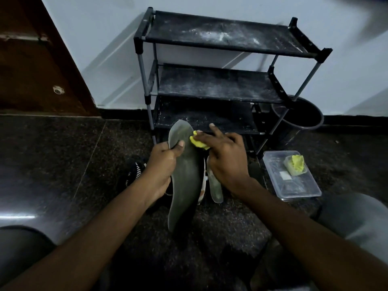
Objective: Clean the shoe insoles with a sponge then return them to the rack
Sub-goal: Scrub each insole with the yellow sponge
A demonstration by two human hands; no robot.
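"Insole [184, 175], where was it?"
"Upright above the floor, close before the person. The left hand [162, 164] gripped its edge, thumb curled on it."
"And the right hand [227, 158]?"
"It held a yellow sponge [198, 142] against the insole's upper part, forefinger stretched apart. Behind stood the rack [220, 85]."

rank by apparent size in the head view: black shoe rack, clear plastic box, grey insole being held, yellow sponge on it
1. Black three-shelf shoe rack.
2. Long grey insole and clear rectangular plastic box: about alike, and the insole is nearer, so unranked.
3. Yellow sponge on the insole.
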